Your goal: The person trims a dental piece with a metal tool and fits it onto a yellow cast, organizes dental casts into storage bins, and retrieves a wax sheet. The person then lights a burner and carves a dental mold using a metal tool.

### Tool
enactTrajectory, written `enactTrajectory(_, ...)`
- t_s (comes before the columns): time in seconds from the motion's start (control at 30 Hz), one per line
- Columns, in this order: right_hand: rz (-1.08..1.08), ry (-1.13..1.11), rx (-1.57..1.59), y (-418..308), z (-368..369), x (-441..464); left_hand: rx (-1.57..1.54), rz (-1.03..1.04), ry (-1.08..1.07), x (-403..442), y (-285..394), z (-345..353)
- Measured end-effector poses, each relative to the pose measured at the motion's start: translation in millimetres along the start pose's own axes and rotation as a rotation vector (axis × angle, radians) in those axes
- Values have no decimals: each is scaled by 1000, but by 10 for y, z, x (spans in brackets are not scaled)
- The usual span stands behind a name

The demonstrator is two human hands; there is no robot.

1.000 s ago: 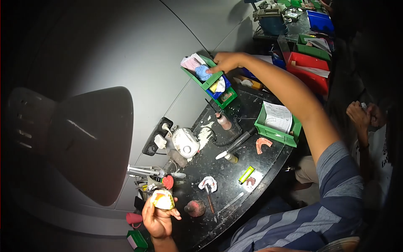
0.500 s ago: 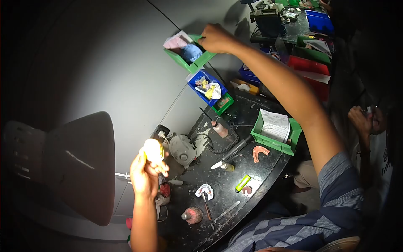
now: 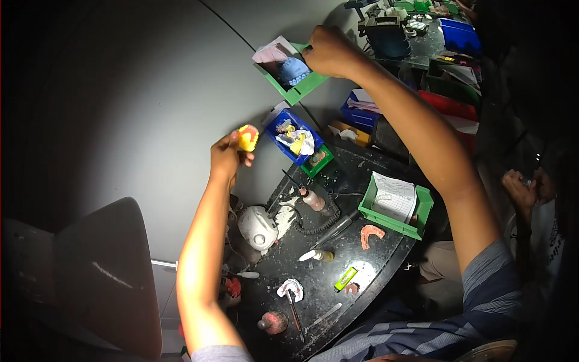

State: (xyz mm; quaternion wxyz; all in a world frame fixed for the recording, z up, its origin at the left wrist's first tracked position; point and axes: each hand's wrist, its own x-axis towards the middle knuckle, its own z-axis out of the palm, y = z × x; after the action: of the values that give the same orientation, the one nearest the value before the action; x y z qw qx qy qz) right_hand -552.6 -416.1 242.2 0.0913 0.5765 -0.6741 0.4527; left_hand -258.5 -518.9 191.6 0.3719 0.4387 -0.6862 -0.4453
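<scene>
My left hand (image 3: 226, 160) is closed around a yellow dental model (image 3: 248, 138) with a pink-red part, held up before the wall. My right hand (image 3: 329, 53) grips the back edge of a green bin (image 3: 294, 96), raised above the other bins. Inside that green bin lie a blue dental model (image 3: 294, 70) and pink and white papers. Below it, a blue bin (image 3: 278, 140) holds yellow and white pieces and sits on a smaller green bin (image 3: 326, 163).
A green tray (image 3: 386, 221) with a paper, a pink arch (image 3: 371, 236), a yellow-green lighter (image 3: 345, 279), a handpiece and a white device (image 3: 258, 228) are on the black bench. A lamp (image 3: 108, 277) stands left. Another person's hands (image 3: 526, 188) are at right.
The green bin has been lifted off the blue bin by my right hand. My left hand has moved up with the yellow model, towards the bins.
</scene>
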Motion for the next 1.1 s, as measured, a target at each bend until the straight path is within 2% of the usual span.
enactTrajectory(0.03, 177, -46, 160, -24, -34, -16, 62, 0, -3, 217, -52, 35)
enactTrajectory(0.07, 178, -48, 157, 41, -2, -8, 100, -6, -6, 428, -125, 60)
enactTrajectory(0.13, -115, 111, 29, 180, 38, -4, 124, 29, -5, 664, -187, 207)
enactTrajectory(0.27, 18, 77, -13, 85, -146, -128, 122, 18, -22, 1057, -396, 401)
enactTrajectory(0.37, 27, 21, 23, 83, -210, -169, 406, 128, 2, 1392, -704, 449)
enactTrajectory(0.47, 43, 29, 34, 84, -202, -174, 578, 198, -9, 1437, -777, 485)
enactTrajectory(0.57, 59, -25, 8, 41, -207, -191, 677, 185, 24, 1441, -852, 508)
enactTrajectory(0.7, 27, 11, 37, 41, -151, -212, 641, 177, -19, 1488, -1000, 438)
enactTrajectory(0.77, 24, 7, 57, 35, -142, -223, 585, 152, -138, 1485, -1032, 396)
enactTrajectory(0.9, 17, -5, 79, 32, -102, -238, 612, 139, -164, 1217, -768, 458)
enactTrajectory(0.97, 5, -1, 69, 32, -84, -237, 764, 196, -364, 1113, -673, 484)
enactTrajectory(1.1, -19, -23, 77, 33, -60, -233, 774, 148, -338, 953, -513, 555)
